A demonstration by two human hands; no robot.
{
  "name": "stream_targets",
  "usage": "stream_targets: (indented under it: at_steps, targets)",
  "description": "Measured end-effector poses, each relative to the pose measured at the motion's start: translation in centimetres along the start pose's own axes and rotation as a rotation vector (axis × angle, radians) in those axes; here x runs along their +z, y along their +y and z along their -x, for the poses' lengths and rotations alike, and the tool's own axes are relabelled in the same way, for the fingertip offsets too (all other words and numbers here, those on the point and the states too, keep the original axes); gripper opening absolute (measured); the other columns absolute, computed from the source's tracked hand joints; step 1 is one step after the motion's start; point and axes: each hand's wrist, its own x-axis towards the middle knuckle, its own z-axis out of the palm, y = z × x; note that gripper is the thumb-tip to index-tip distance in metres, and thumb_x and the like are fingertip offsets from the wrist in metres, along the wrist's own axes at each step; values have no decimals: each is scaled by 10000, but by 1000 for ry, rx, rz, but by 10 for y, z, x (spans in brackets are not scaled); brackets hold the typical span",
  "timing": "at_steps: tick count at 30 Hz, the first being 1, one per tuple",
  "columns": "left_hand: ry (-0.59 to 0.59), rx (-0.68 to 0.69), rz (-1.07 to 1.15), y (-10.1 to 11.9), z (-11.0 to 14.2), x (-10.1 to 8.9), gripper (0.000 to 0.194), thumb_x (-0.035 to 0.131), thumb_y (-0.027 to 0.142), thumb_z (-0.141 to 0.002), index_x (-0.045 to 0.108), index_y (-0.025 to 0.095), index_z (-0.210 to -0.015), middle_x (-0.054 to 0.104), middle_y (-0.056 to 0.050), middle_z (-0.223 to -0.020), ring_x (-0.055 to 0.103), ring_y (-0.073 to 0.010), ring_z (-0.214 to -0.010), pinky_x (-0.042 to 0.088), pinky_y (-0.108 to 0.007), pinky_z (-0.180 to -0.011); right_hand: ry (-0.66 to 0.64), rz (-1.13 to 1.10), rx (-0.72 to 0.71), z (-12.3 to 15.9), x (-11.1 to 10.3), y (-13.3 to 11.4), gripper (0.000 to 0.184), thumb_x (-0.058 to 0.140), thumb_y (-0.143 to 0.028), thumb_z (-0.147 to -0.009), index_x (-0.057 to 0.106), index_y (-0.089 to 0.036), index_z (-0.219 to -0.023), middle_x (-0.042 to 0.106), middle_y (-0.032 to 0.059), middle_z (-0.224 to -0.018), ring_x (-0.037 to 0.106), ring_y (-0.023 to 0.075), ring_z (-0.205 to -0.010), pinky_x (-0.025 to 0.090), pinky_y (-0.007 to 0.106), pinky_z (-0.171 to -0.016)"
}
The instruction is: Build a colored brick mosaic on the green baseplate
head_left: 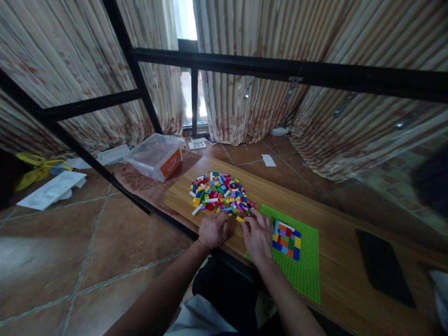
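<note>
- Left hand is curled loosely at the near edge of the brick pile on the surface; whether its grip holds a brick cannot be told.
- Right hand lies flat, fingers spread, fingertips touching a yellow brick; nothing is seen grasped.
- Green baseplate lies just beside the pile, partly built.
- One brick should be singled out, pinched by its sides, and pressed squarely onto the studs.

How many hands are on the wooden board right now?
2: the left hand rests beside the brick pile; the right hand lies on the green baseplate's near-left edge.
</note>
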Motion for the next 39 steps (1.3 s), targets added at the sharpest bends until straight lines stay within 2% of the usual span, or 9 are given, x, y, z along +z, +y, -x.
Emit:
stream_targets:
  at_steps: [5, 8, 10, 13, 17, 23, 29, 39]
  targets:
    - [7, -6, -10, 1, -1, -1, 159, 384, 180, -853, 530, 201, -793, 607, -24, -742, 561, -150, -665, 405, -248, -616, -22, -222, 92, 26, -19, -9, 235, 422, -315, -935, 625, -203, -968, 662, 73, -999, 592, 203, -937, 450, 348, -848]
    - [1, -17, -19, 1, -2, -1, 157, 386, 178, -852, 533, 202, -802, 612, -25, -752, 572, -151, -678, 407, -248, -618, -59, -328, 186, 46, -33, -11, 217, 432, -319, -929, 622, -214, -917, 675, 45, -879, 626, 173, -811, 478, 298, -750]
    - [-3, -20, -24, 1, -3, -1, 156, 386, 176, -851, 532, 202, -801, 609, -24, -749, 577, -152, -691, 410, -247, -626, -53, -357, 233, 58, -43, -9, 202, 458, -321, -916, 628, -219, -876, 673, 35, -854, 629, 169, -795, 481, 289, -731]
    - [-9, -20, -18, 2, -3, -2, 162, 382, 171, -851, 528, 201, -787, 602, -23, -738, 579, -150, -693, 416, -244, -638, 1, -360, 307, 69, -57, 2, 187, 488, -335, -899, 635, -223, -870, 673, 29, -874, 626, 166, -810, 478, 287, -739]
    - [-10, -27, -14, 3, -5, -3, 167, 385, 164, -848, 529, 200, -772, 596, -21, -729, 572, -147, -674, 418, -243, -634, 118, -273, 415, 68, -67, 24, 218, 532, -407, -869, 648, -221, -870, 675, 28, -874, 624, 168, -775, 474, 290, -725]
    - [0, -30, -22, 3, -5, -2, 176, 384, 167, -854, 542, 196, -783, 601, -24, -731, 577, -149, -687, 416, -245, -643, 175, -115, 365, 51, -60, 45, 312, 513, -474, -863, 657, -198, -865, 682, 58, -844, 612, 183, -751, 466, 305, -724]
    - [-5, -34, -18, 2, -5, -1, 166, 391, 174, -850, 539, 199, -781, 606, -23, -739, 580, -149, -687, 419, -249, -646, 161, -50, 313, 46, -50, 48, 317, 482, -465, -884, 653, -202, -842, 678, 55, -843, 608, 185, -764, 455, 307, -734]
    - [0, -32, 1, 4, -4, -3, 155, 401, 158, -833, 547, 199, -800, 610, -25, -746, 587, -148, -702, 430, -242, -653, 112, -46, 261, 42, -48, 52, 327, 454, -453, -893, 640, -207, -781, 657, 42, -768, 593, 181, -724, 434, 300, -709]
